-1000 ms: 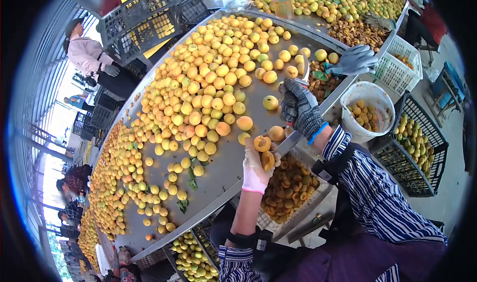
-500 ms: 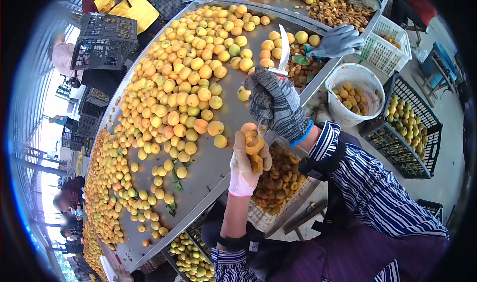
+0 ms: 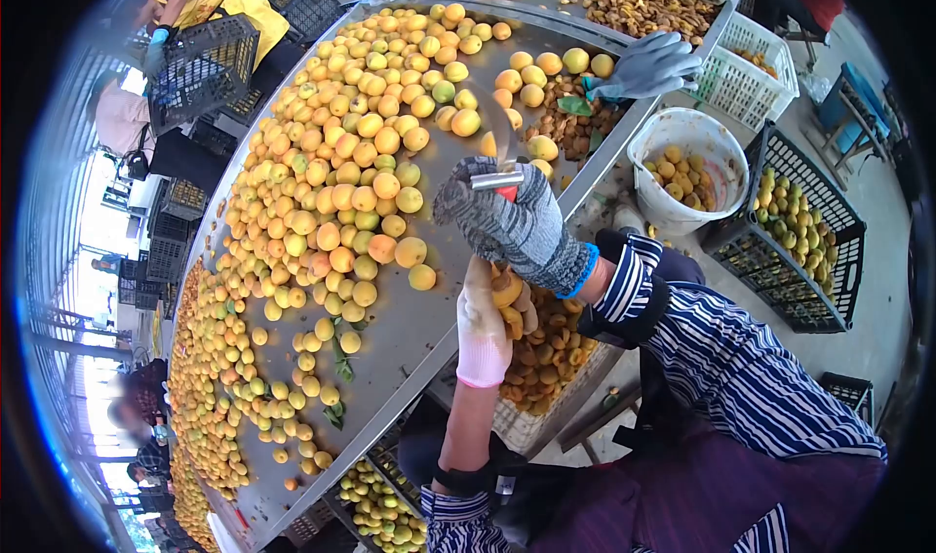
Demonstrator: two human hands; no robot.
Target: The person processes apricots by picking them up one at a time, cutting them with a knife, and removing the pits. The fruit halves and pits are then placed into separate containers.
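Note:
My left hand (image 3: 481, 336), in a white and pink glove, is closed around a cut-open apricot (image 3: 509, 299) near the table edge. Directly above it, my right hand (image 3: 514, 217), in a grey knitted glove, grips a knife (image 3: 497, 179) with a red handle and a metal collar. Its curved blade points up and away from the fruit, blurred by motion. The right hand overlaps the left fingertips and hides the apricot's top. Below both hands, a pale crate (image 3: 514, 422) holds opened apricot halves (image 3: 546, 358).
Whole apricots (image 3: 331, 197) are heaped across the metal table (image 3: 414, 324). Pits (image 3: 561, 124) and a grey glove (image 3: 648, 68) lie at its far right corner. Right of it stand a white bucket (image 3: 673, 217) and a black crate (image 3: 780, 285) of fruit. A person (image 3: 190, 7) handles a black crate opposite.
My right hand has moved left and down over the left hand, and the knife blade has swung to lean left. Across the table, the person's crate has tilted.

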